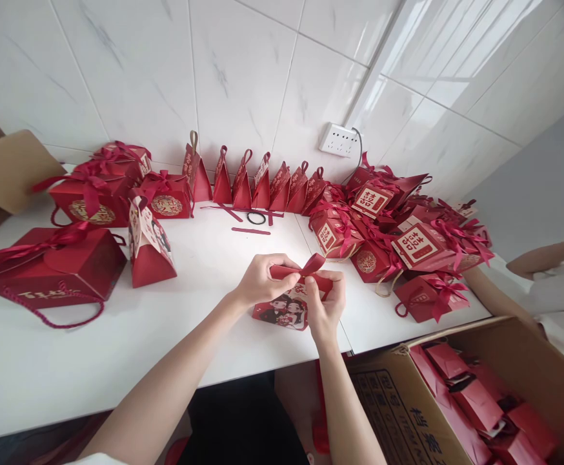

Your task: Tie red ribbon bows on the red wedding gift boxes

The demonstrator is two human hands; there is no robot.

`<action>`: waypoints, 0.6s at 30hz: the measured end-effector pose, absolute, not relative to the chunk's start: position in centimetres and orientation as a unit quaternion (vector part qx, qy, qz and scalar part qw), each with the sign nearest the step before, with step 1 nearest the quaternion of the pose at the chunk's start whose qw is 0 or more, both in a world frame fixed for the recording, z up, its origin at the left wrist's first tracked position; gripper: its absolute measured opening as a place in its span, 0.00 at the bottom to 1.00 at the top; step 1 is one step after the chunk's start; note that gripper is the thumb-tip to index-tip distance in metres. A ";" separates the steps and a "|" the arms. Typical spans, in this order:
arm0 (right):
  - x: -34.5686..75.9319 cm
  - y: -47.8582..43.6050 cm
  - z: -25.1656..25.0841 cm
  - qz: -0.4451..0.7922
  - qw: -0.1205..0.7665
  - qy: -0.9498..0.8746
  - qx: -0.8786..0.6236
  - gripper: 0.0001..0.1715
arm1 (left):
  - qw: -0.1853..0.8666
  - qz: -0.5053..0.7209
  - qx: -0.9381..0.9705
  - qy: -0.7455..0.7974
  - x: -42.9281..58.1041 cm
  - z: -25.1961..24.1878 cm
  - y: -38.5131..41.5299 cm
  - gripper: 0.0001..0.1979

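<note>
Between my two hands, near the table's front edge, is a red gift box with a cartoon couple printed on its face. A loop of red ribbon rises from its top. My left hand pinches the top edge of the box on its left side, thumb across the front. On the right side, my right hand grips the same top edge, its thumb close to the ribbon's base. Fingers behind the box are partly hidden.
Finished-looking red boxes stand at left, more are piled at right. Several narrow upright boxes line the wall. Ribbon strips and a black ring lie mid-table. A carton holds red boxes; a person's arm shows at right.
</note>
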State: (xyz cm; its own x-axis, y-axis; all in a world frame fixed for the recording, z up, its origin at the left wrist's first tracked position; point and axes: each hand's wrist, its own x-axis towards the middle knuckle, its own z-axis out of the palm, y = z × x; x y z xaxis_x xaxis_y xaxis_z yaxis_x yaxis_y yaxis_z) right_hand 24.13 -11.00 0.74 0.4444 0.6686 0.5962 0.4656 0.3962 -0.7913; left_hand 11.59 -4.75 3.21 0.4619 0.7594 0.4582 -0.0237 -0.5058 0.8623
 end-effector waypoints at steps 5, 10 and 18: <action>25.2 -11.8 -0.5 0.174 0.644 -0.531 -0.523 0.23 | 0.453 0.449 0.729 0.248 11.5 3.3 -4.7 0.05; 26.2 -13.5 -1.5 0.263 0.611 -0.477 -0.574 0.17 | 0.582 0.417 0.671 0.190 11.5 2.1 -3.6 0.22; 25.7 -14.4 0.7 0.526 0.656 -0.203 -0.502 0.20 | 0.712 0.311 0.602 0.184 11.5 2.3 -3.4 0.21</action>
State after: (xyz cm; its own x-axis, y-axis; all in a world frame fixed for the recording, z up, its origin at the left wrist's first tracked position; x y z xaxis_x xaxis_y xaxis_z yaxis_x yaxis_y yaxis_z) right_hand 25.71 -14.38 0.69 0.3647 0.8936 -0.2616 -0.4850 -0.0576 -0.8726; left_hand 11.47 -3.37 2.30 0.7387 0.6646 0.1127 -0.2214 0.0813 0.9718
